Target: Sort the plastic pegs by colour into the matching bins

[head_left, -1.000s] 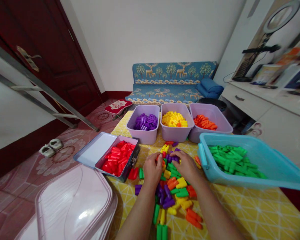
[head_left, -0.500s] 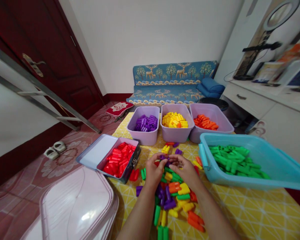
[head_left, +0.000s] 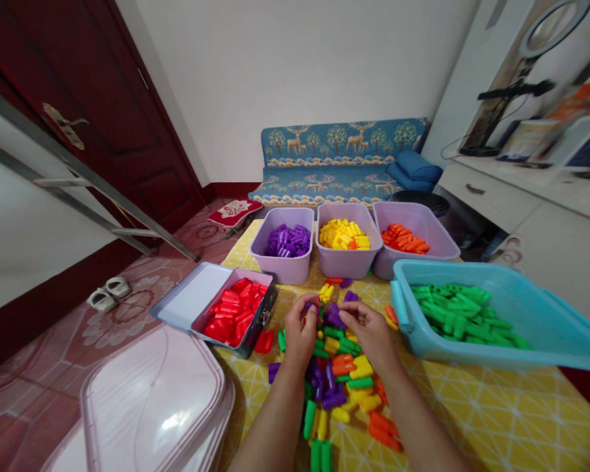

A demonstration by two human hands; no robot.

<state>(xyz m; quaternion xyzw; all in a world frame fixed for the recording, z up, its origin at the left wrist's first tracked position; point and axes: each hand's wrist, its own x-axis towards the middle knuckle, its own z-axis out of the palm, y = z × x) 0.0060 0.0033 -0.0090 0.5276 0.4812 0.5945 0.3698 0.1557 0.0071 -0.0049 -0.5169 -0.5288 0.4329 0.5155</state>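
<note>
Above a mixed pile of coloured plastic pieces on the yellow patterned tablecloth (head_left: 452, 406), my left hand (head_left: 302, 328) has its fingers curled, with a bit of purple and red at the fingertips. My right hand (head_left: 368, 331) pinches a purple piece (head_left: 334, 316) between thumb and fingers. Green, yellow, orange and purple pieces (head_left: 332, 396) lie below and between the hands. Behind them stand three lilac bins, holding purple pieces (head_left: 288, 241), yellow pieces (head_left: 344, 235) and orange pieces (head_left: 404, 238).
A turquoise tub (head_left: 476, 354) of green pieces stands at the right. On the left, an open case (head_left: 204, 295) holds red pieces, with pale lids (head_left: 152, 393) below it. Further back are a blue sofa (head_left: 324, 180) and a ladder (head_left: 93, 190).
My hands have moved slightly apart. The purple piece that was between both hands now shows at my right fingertips.
</note>
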